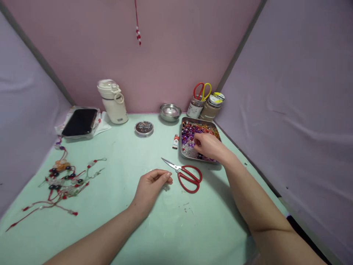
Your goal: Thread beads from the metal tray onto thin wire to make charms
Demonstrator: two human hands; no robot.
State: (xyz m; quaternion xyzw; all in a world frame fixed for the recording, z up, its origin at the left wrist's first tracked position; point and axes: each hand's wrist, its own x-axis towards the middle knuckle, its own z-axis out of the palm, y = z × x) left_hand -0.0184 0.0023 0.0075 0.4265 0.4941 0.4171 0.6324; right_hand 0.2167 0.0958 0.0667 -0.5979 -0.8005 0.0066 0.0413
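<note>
My right hand (207, 144) reaches over a metal tray (190, 157) of loose beads. Its fingers are curled down among the purple and clear beads (188, 148), and the fingertips are hidden. My left hand (154, 183) rests low over the table with thumb and fingers pinched together. Whatever it holds is too small to name. Just below its fingertips is a small clear bead-like piece (166, 188). A pair of red-handled scissors (190, 178) lies between the hands, blades pointing to the far left.
Strung bead cords (62, 180) lie at left. Behind them are a black phone (79, 122) and a cream bottle (114, 105). A round container (144, 128), a metal bowl (170, 113), a small red-white box (175, 141), a scissors jar (195, 108) and a lidded jar (211, 108) stand farther back.
</note>
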